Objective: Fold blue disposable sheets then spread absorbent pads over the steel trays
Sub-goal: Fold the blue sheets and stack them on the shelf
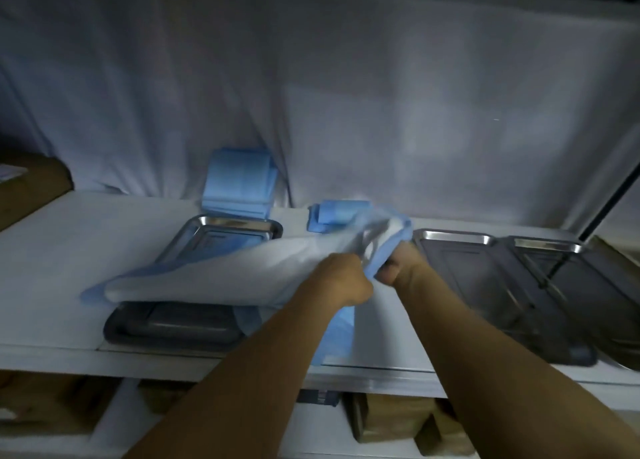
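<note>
A white-and-blue absorbent pad (214, 275) hangs over the left steel tray (235, 226), stretching from the tray's left side up to my hands. My left hand (346, 278) grips the pad's bunched right end. Right beside it, my right hand (394, 264) grips the same bunched end, its blue edge wrapped around the fingers. A dark tray (166, 330) lies under the pad near the front edge. A stack of folded blue sheets (239, 181) leans against the back wall. A smaller folded blue sheet (329, 216) lies behind my hands.
Two steel trays (457, 247) (554, 250) sit side by side at the right of the white shelf (52, 250). A white cloth (311, 95) covers the wall behind. Cardboard boxes (391, 420) stand below the shelf and one (31, 185) at far left.
</note>
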A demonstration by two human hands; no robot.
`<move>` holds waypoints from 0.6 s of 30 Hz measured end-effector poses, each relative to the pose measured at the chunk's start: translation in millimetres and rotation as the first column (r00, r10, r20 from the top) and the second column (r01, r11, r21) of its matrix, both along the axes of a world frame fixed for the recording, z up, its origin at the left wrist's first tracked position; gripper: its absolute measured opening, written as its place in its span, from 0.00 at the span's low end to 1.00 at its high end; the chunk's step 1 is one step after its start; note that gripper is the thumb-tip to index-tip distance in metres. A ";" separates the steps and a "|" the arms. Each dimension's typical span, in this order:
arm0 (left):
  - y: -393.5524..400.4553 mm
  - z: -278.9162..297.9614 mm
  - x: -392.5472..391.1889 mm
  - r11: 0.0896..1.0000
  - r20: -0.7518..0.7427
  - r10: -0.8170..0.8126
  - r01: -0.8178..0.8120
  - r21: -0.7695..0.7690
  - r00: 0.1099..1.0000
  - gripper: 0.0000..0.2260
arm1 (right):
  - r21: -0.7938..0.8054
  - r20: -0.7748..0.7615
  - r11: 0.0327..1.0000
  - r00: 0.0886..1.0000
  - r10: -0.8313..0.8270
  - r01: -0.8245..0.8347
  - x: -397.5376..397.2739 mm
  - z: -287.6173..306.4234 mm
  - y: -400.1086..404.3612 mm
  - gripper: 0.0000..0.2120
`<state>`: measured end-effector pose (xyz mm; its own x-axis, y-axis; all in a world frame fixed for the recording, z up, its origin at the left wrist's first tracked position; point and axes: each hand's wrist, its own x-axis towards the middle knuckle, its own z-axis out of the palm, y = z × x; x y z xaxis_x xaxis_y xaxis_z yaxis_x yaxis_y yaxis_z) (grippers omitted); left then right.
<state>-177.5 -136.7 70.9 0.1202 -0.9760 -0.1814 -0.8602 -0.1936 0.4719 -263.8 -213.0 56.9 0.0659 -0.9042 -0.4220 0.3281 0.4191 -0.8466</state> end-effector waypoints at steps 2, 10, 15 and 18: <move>-7.2 13.2 -4.0 0.983 0.031 0.104 -0.099 -0.152 0.994 0.17 | -0.093 0.221 0.994 0.975 -0.038 0.060 -0.9 8.9 -14.1 0.14; -8.4 -26.5 -20.4 0.991 -0.327 -0.126 0.132 -0.004 0.936 0.26 | 0.190 0.091 0.982 0.996 -0.002 -0.015 -43.4 -27.7 0.9 0.30; 6.3 -39.5 22.6 0.971 -0.185 0.049 -0.090 -0.222 0.982 0.11 | 0.227 -0.567 0.944 0.755 0.329 -0.241 -23.8 -34.1 21.5 0.08; 22.7 -43.6 49.0 0.976 -0.068 0.091 -0.102 -0.194 0.994 0.12 | 0.205 -0.684 0.941 0.648 0.334 -0.269 -26.8 -24.9 27.6 0.12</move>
